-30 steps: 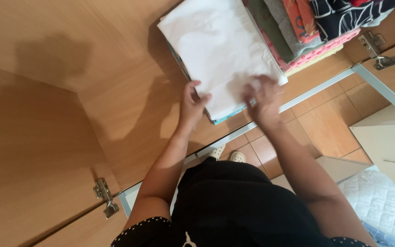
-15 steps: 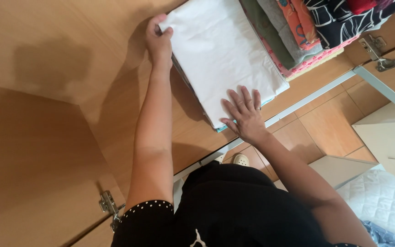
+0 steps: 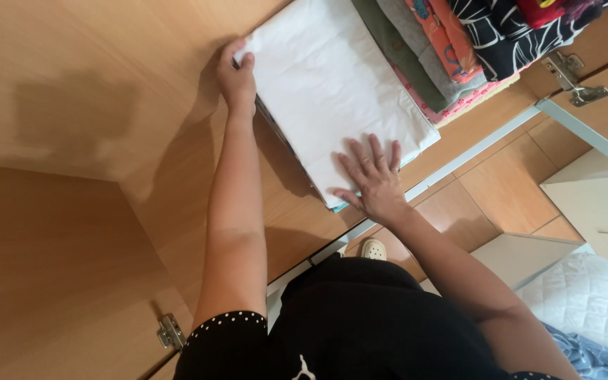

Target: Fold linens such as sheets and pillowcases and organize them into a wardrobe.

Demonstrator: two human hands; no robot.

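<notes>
A folded white cloth [image 3: 332, 91] lies on top of a stack on a wooden wardrobe shelf [image 3: 107, 84]. My left hand [image 3: 237, 77] reaches to the far back corner of the white cloth, with its fingers curled on the edge. Flat on the near end of the cloth rests my right hand [image 3: 374, 179], fingers spread and palm down. Thin coloured edges of other folded pieces show under the white cloth at its near side.
A second stack of folded clothes [image 3: 459, 49], green, grey, orange, pink and black patterned, lies to the right. Metal door hinges [image 3: 575, 77] sit at right and at lower left [image 3: 170, 331]. Tiled floor [image 3: 501, 190], a white quilted cover [image 3: 592, 295] and my shoe [image 3: 373, 248] lie below.
My left hand has moved from the near edge of the white cloth up to its far corner. My right hand has opened flat on the near end.
</notes>
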